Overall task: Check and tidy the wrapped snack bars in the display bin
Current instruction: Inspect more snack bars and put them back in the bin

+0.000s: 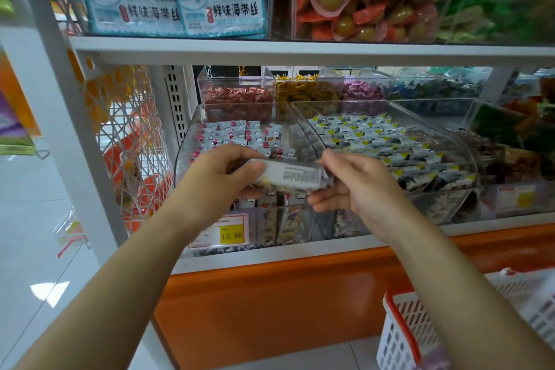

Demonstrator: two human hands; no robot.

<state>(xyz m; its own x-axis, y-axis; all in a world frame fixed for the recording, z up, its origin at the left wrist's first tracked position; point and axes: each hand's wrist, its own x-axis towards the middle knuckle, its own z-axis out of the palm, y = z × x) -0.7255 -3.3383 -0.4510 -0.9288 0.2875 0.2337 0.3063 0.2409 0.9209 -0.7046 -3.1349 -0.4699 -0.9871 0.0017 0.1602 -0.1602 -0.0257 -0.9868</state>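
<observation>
Left grip (220,179): fingers and thumb curled round the left end of one wrapped snack bar (295,178). Right grip (359,189): fingertips pinch the bar's right end seal. The bar lies about level between the two, printed back panel toward the camera. It is held above the front half of the display bin (182,153) and touches nothing else that can be seen. Assessment: the check of this one bar is in hand, though its print is too blurred to read. Behind the hands, the remaining bars (240,133) lie in fairly even rows across the back of the bin. The front portion is partly hidden by the hands. Through the clear front wall some bars appear to stand on end, so tidying there looks unfinished. The held bar is not yet back in the bin. How many bars have been checked cannot be told. A price tag (222,232) sits on the bin's front. A neighbouring bin (444,203) of yellow-marked packets stands just beside it on the right. A white basket (401,328) stands below the shelf.
</observation>
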